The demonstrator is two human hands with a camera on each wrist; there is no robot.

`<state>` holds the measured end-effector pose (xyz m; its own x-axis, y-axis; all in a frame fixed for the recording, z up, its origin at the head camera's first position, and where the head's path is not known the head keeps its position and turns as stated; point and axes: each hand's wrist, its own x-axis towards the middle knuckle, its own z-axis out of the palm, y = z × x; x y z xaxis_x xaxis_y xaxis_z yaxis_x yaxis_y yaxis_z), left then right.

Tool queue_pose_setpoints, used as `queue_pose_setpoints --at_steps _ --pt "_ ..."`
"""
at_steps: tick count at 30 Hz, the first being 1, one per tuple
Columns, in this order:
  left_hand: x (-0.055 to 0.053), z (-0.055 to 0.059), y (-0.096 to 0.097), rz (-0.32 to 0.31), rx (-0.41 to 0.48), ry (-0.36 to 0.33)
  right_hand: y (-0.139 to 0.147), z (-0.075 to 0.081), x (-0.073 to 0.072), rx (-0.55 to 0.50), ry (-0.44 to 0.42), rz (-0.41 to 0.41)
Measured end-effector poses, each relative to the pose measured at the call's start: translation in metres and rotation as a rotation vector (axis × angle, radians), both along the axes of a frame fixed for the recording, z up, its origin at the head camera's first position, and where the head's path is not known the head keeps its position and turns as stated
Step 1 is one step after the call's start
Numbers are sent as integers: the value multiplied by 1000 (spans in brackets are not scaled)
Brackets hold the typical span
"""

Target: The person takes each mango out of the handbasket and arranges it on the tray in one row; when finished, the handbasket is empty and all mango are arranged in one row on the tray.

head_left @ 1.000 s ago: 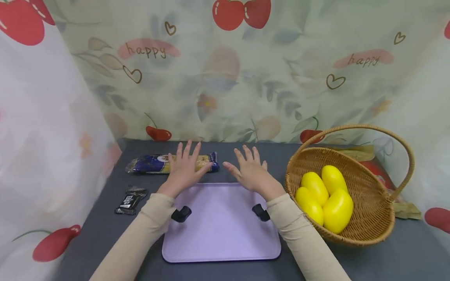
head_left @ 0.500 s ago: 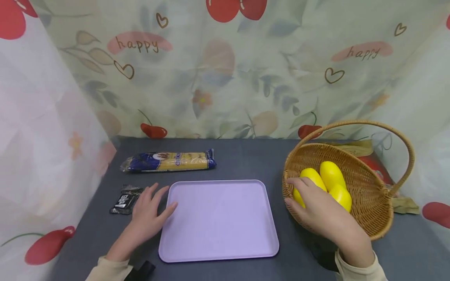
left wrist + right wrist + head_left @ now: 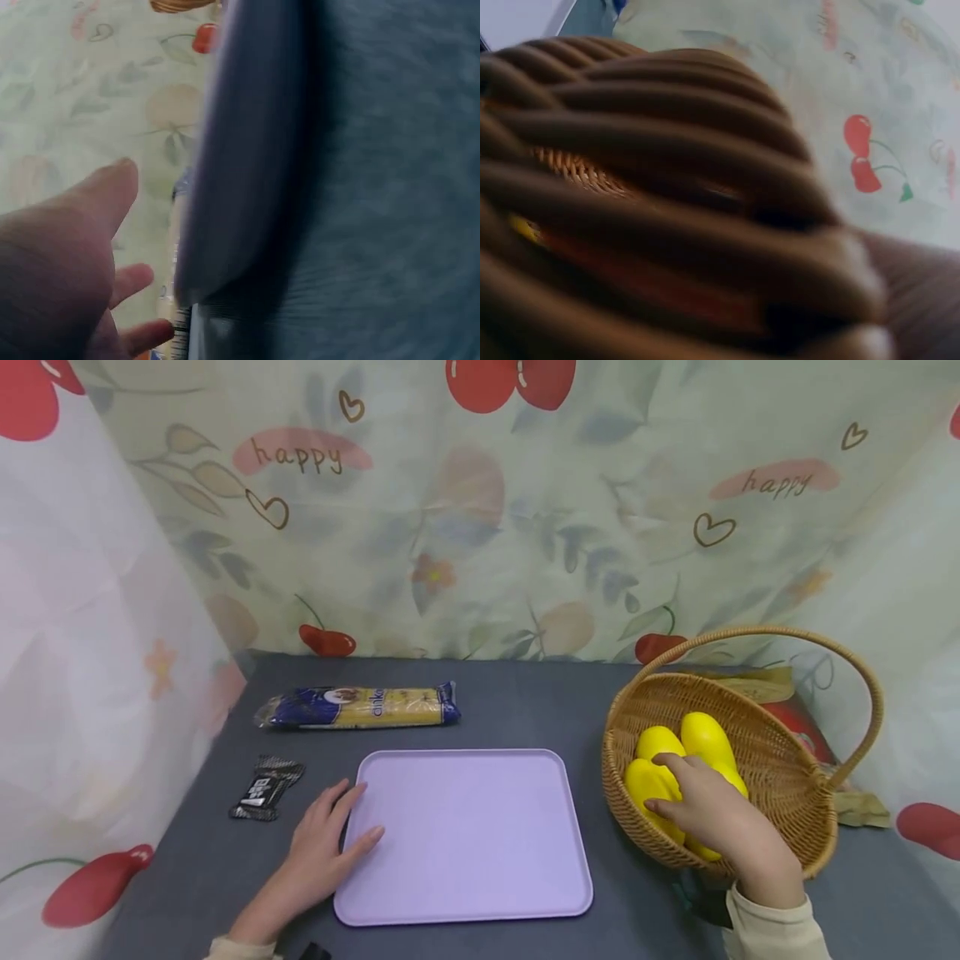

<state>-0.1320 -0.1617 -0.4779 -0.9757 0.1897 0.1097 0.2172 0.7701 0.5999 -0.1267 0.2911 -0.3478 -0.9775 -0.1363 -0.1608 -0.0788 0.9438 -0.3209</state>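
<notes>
On the table lies a lilac tray, with my left hand at its left edge, fingers spread and relaxed. The left wrist view has the tray's edge close up, the thumb and fingertips beside it. My right hand reaches into a wicker basket at the right. Its thumb and forefinger are apart, overlapping a yellow mango; its other fingers are mostly hidden. Several mangoes lie together in the basket. Basket weave fills most of the right wrist view.
A blue and yellow pack of pasta lies behind the tray. Left of the tray is a small black wrapped packet. The basket's tall handle arches over its opening. A brown and red package lies behind the basket.
Both hands have come back from above the tray's far edge and parted. The left went to the tray's left edge; the right went to the basket, then further in over the mangoes.
</notes>
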Motion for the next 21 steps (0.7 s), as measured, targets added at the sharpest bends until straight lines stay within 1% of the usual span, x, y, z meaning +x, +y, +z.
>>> queue_pose_setpoints --at_steps 2,5,11,16,21 --pt "1 -4 0 -9 -21 12 1 -4 -2 7 -30 -12" --pt "2 -8 0 -15 -42 -7 3 -10 -4 17 -52 -21" --pt "4 -8 0 -14 -42 -39 2 -17 -7 38 -44 -9" --pt "3 -9 0 -11 -56 -47 1 -18 -8 46 -60 -9" --pt "3 -10 0 -4 -60 -29 -1 -17 -7 50 -82 -16"
